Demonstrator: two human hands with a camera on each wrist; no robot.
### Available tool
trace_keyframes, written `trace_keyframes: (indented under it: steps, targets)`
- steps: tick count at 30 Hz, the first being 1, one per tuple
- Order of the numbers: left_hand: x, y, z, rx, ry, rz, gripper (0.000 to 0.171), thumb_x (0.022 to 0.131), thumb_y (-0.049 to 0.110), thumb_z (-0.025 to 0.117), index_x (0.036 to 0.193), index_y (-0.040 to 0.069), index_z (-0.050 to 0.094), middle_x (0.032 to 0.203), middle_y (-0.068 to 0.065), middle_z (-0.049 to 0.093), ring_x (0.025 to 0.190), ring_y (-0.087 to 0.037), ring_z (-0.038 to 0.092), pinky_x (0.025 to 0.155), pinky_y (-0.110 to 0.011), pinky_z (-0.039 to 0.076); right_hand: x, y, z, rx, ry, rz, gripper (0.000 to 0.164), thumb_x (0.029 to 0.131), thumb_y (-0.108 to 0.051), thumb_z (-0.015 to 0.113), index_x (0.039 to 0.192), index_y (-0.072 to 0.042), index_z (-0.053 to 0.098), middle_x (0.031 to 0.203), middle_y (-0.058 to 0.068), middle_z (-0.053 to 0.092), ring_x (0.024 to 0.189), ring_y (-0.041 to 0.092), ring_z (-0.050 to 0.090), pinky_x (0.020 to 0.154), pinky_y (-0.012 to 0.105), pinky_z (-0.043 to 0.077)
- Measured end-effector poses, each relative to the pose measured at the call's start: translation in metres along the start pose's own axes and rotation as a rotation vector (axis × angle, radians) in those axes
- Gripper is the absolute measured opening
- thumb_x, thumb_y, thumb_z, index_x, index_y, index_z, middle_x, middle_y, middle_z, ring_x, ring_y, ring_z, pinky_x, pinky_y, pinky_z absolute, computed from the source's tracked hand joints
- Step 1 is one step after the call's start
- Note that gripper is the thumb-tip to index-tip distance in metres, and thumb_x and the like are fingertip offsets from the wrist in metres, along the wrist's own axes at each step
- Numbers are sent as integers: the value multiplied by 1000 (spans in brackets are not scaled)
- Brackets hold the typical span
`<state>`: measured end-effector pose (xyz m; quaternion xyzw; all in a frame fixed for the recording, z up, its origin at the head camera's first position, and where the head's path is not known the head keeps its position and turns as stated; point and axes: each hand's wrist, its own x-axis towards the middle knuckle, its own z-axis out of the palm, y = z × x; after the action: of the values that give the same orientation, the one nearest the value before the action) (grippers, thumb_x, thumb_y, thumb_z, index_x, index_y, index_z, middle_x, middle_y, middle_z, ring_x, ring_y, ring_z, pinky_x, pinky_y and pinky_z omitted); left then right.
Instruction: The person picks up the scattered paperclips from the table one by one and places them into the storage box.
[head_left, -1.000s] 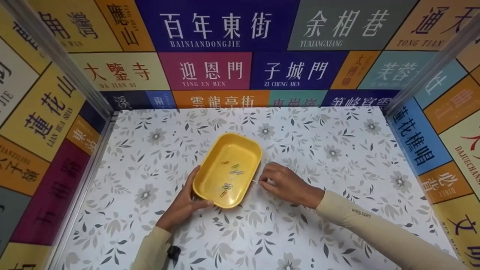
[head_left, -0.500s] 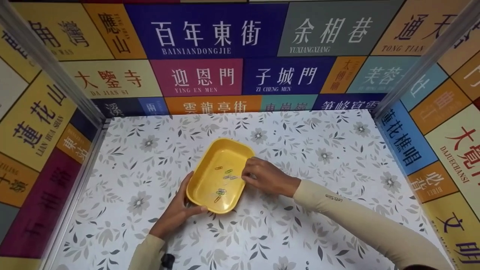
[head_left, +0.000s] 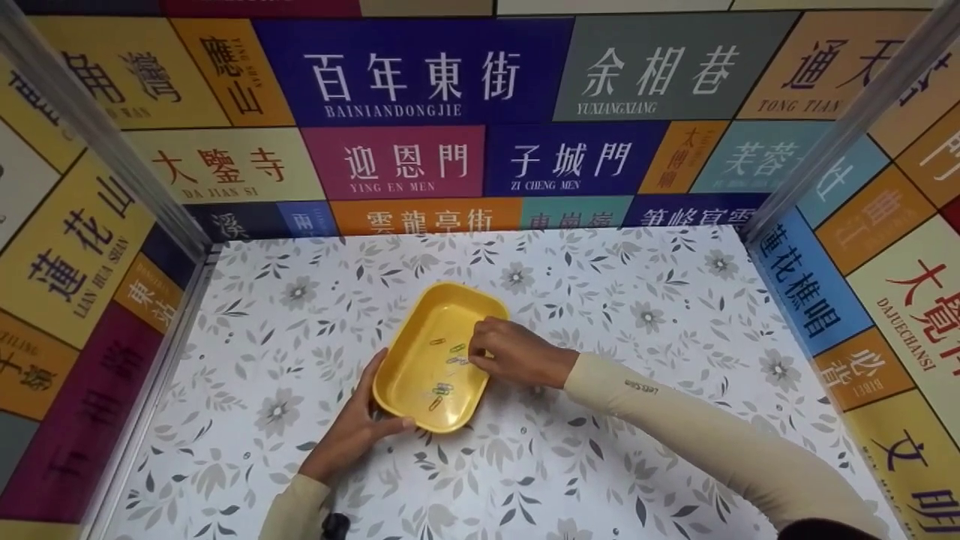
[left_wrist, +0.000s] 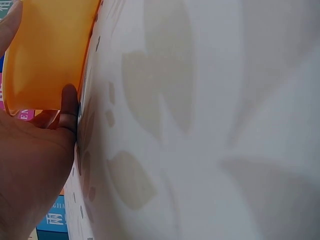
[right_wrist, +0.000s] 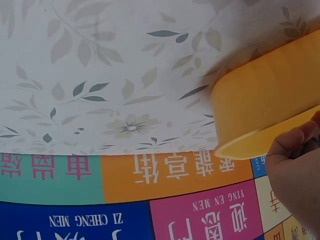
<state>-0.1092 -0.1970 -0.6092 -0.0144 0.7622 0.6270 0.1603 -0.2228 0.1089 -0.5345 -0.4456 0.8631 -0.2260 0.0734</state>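
Observation:
A yellow plastic tray stands on the table, with several coloured paper clips scattered over its floor. My left hand grips the tray's near left corner, thumb on the rim. In the left wrist view, a finger of that hand lies low against the tray's outer wall. Over the right rim reaches my right hand, thumb and fingers pinched together just above the clips. A paper clip seems to be between its fingertips, mostly hidden. The right wrist view shows the curled fingers at the tray's rim.
A white tablecloth with grey leaves and flowers covers the table. Panels with large lettering wall off the back and both sides. A small black object is beside the left sleeve.
My right hand has moved left from the table beside the tray to over its inside, where the thin white piece in its fingertips is no longer plain. The left hand keeps its hold.

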Motion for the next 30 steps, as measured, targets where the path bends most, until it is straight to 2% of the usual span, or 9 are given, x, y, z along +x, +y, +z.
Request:
trace_keyframes:
  steps: [4,11,18,30]
  targets:
    - [1,0,0,-11,-5,12,127,83,29,98,176,43,13,183,2,20,169,-27,18,136,-56,5,6,0,2,-13,-28,-19,12,100,-6,72,98,-5,84,92,4,70,88,21,61,81,38,55]
    - [1,1,0,17,-1,-9,127,82,33,98,176,44,12,184,2,17,170,-28,16,136,-57,2,16,-1,1,-16,-88,-4,13,102,-9,73,102,-5,85,94,5,72,89,21,63,83,38,56]
    - [0,1,-2,21,10,-18,127,81,36,98,175,47,14,184,3,17,170,-27,15,135,-59,1,30,0,5,-51,-108,-35,13,100,-6,72,94,-6,84,89,6,70,83,22,63,79,37,54]
    - [0,-2,-1,-24,-17,53,125,85,26,97,177,41,12,183,2,20,169,-26,19,136,-54,6,36,0,16,-19,-127,-29,15,101,-7,72,92,-5,84,84,4,67,77,19,60,73,33,51]
